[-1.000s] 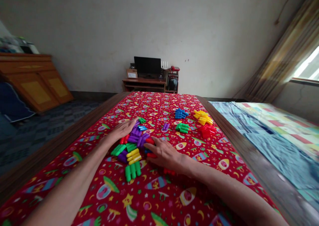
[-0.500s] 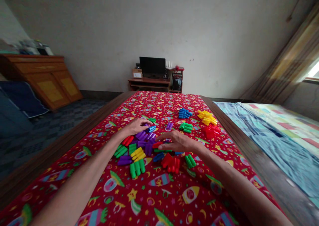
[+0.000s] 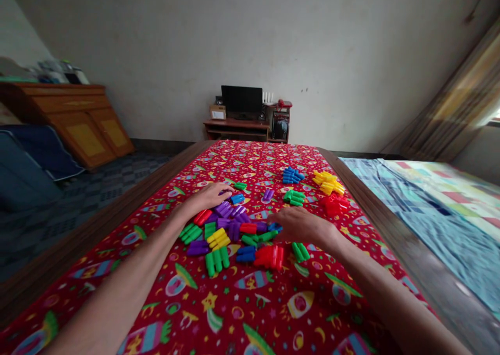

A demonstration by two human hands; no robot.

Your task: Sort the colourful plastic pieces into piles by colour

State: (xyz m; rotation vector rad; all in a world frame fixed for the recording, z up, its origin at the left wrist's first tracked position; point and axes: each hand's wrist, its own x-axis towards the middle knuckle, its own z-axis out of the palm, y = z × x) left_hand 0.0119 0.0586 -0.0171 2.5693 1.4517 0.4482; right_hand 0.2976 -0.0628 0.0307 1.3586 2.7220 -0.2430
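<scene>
My left hand (image 3: 213, 194) is closed at the far left of a loose pile of plastic toy blocks, its fingertips on a purple block (image 3: 224, 192). Just beside those fingers lie a blue block (image 3: 237, 199) and a small green block (image 3: 240, 186). At the right side of the pile, my right hand (image 3: 299, 223) is closed, fingers pointing left, on a blue block (image 3: 275, 227); its fingertips are partly hidden. Between the hands are several purple blocks (image 3: 224, 209), a red block (image 3: 248, 228) and green blocks (image 3: 258, 237). Nearer me lie yellow blocks (image 3: 218, 239) and more red blocks (image 3: 269, 257).
Groups of one colour lie farther right: blue (image 3: 292, 175), yellow (image 3: 328, 182), red (image 3: 336, 205) and green (image 3: 294, 197). A red patterned cloth (image 3: 234, 308) covers the table. Behind stands a desk with a monitor (image 3: 242, 102); a bed (image 3: 425, 209) is at right.
My right hand has moved right, uncovering the red and green blocks in the middle. My left hand has shifted slightly left, drawing back from the blue block. The view has tilted a little.
</scene>
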